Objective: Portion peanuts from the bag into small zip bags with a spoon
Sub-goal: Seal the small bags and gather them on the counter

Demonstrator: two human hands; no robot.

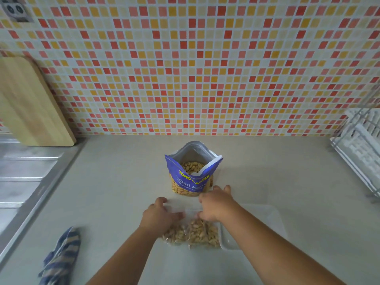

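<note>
A blue peanut bag (193,173) stands open and upright on the counter, with peanuts showing inside. In front of it lies a small clear zip bag (193,233) filled with peanuts, flat on the counter. My left hand (159,214) and my right hand (216,202) both press on the bag's upper, empty part near its zip edge, fingers spread and bent. No spoon is in sight.
A white tray (265,221) lies just right of the zip bag, partly under my right arm. A striped cloth (61,256) sits at the front left. A steel sink drainboard (24,177), a wooden cutting board (30,103) and a white dish rack (362,149) line the sides.
</note>
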